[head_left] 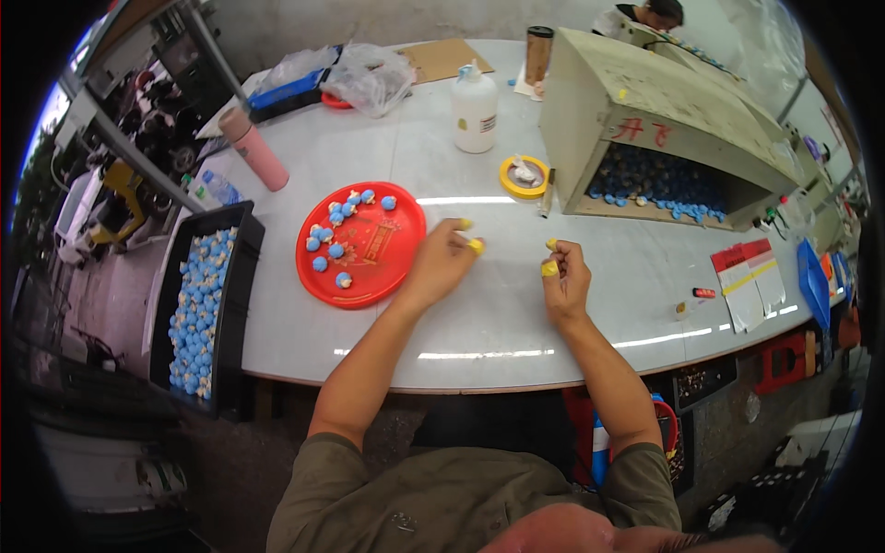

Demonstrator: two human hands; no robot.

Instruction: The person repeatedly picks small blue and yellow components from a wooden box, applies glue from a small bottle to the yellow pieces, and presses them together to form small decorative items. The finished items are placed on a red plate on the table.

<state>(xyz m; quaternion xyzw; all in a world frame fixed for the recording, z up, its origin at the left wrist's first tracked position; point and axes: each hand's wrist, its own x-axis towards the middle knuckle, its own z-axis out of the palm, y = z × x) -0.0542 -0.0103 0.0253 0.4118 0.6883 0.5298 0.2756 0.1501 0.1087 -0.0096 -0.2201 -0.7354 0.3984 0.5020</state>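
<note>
My left hand (444,261) is over the table beside the right rim of a round red tray (398,198). Its thumb and forefinger, tipped with yellow tape, are apart, and nothing shows between them. Small blue-and-cream balls (336,250) lie loose on the tray, mostly toward its left and far side. My right hand (569,278) is above the table to the right, fingers curled in and yellow tape on two of them. Whether something small sits in those fingers is too small to tell.
A black crate (241,276) of similar balls stands at the left. A wooden box (590,101) with blue pieces inside is at the back right. Between them stand a pink flask (253,150), a white squeeze bottle (475,112) and a yellow tape roll (508,184). Red-and-white papers (745,281) lie right.
</note>
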